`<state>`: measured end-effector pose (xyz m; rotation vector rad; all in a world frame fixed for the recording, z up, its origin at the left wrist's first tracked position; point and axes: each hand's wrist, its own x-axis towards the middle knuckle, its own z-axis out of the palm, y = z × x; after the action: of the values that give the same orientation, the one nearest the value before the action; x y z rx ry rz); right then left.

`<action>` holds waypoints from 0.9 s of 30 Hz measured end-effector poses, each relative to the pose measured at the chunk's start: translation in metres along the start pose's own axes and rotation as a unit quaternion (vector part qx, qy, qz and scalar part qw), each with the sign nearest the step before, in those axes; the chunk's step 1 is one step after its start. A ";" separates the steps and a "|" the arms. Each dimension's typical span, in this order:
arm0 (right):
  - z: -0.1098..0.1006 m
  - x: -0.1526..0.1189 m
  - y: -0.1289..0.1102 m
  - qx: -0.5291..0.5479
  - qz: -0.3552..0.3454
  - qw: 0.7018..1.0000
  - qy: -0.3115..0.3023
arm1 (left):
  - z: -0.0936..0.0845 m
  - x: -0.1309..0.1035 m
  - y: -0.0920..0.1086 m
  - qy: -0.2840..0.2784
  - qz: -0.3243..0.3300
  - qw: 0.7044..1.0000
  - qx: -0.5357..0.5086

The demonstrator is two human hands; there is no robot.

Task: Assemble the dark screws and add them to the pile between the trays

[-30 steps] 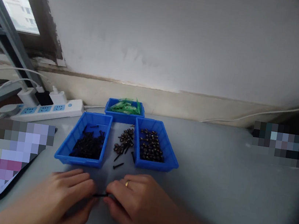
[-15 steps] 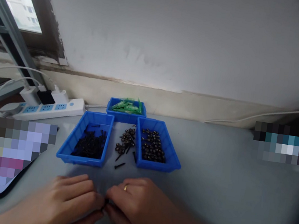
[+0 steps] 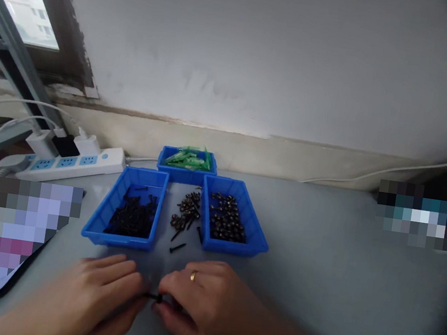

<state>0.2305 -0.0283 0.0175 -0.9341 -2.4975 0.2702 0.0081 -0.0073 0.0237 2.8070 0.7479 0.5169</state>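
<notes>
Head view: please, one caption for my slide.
Left hand and right hand hold a thin dark piece in front of three blue bins.

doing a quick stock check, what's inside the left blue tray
The left blue tray holds a heap of dark screws, one apart near the back; the heap's lower layers are covered.

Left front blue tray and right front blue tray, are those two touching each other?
Apart. The head view shows it: grey tabletop separates the left tray from the right tray, with loose dark screws lying between.

Dark rod [image 3: 152, 296] partly hidden by left grip [image 3: 104, 292]; screen [image 3: 0, 241] blurred.
</notes>
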 end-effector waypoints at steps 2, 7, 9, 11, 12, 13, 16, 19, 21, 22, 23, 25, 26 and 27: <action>0.001 0.000 -0.002 -0.002 -0.039 0.999 0.002 | -0.001 0.003 0.003 -0.005 0.018 1.000 -0.009; 0.000 0.001 -0.004 -0.021 -0.048 0.999 -0.001 | -0.001 0.005 0.005 -0.005 0.016 1.000 -0.020; -0.002 0.001 -0.004 -0.027 -0.021 0.999 0.000 | 0.000 0.003 0.003 0.003 0.007 1.000 -0.017; -0.003 0.001 -0.003 -0.035 -0.001 0.999 -0.006 | 0.001 0.002 0.001 0.013 0.001 1.000 -0.010; -0.003 0.002 -0.002 -0.040 0.005 0.999 -0.013 | 0.002 0.001 0.000 0.017 0.000 1.000 -0.006; -0.003 0.002 -0.002 -0.043 0.005 0.999 -0.020 | 0.003 0.001 -0.001 0.018 -0.001 1.000 -0.002; -0.001 0.003 -0.001 -0.058 -0.008 0.998 -0.020 | 0.005 0.000 -0.001 0.028 0.002 1.000 0.007; -0.001 0.004 -0.001 -0.072 -0.016 0.997 -0.028 | 0.005 0.000 0.000 0.033 0.003 0.999 0.005; -0.001 0.004 -0.001 -0.072 -0.016 0.996 -0.042 | 0.005 -0.001 0.000 0.030 0.000 1.000 0.004; -0.001 0.003 -0.001 -0.071 -0.015 0.996 -0.049 | 0.005 -0.001 -0.001 0.028 -0.001 1.000 0.003; -0.001 0.003 -0.001 -0.070 -0.013 0.996 -0.054 | 0.005 -0.001 -0.001 0.027 -0.002 1.000 0.003; -0.001 0.002 0.000 -0.071 -0.009 0.996 -0.062 | 0.005 -0.001 -0.003 0.027 -0.009 1.000 0.004; -0.001 0.002 0.000 -0.073 -0.008 0.995 -0.065 | 0.005 -0.001 -0.003 0.029 -0.013 0.999 0.005; 0.000 0.002 0.000 -0.075 -0.005 0.995 -0.067 | 0.005 -0.001 -0.003 0.030 -0.017 0.999 0.005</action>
<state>0.2296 -0.0274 0.0183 -0.9924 -2.6754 0.1468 0.0076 -0.0057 0.0177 2.7948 0.8108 0.5950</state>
